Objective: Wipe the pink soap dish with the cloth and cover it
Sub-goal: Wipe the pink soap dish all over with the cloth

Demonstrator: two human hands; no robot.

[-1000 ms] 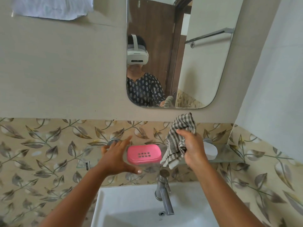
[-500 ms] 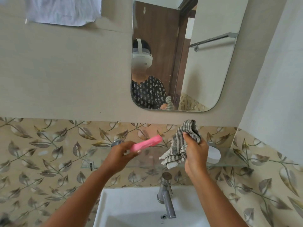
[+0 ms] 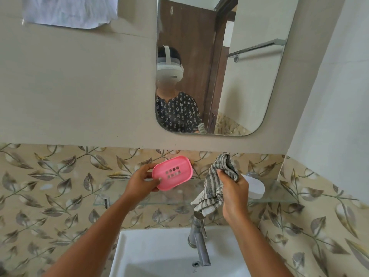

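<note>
From the head camera: the left hand (image 3: 140, 181) holds the pink soap dish (image 3: 172, 172) up above the glass shelf (image 3: 179, 194), thumb and fingers pinching its left end; the dish is tilted, its slotted face turned toward the camera, clear of the shelf and in front of the leaf-patterned tiles (image 3: 50, 186); to the right of the dish, apart from it, the right hand (image 3: 234, 191) grips the striped cloth (image 3: 216, 181), fingers curled tight round the bunched middle, loose ends sticking up above the fist and hanging down below it; a white object (image 3: 254, 186) sits on the shelf behind that hand; below the shelf stand the chrome tap (image 3: 198, 242) and the white sink (image 3: 159, 254); above it, the mirror (image 3: 249, 86) shows the person.
</note>
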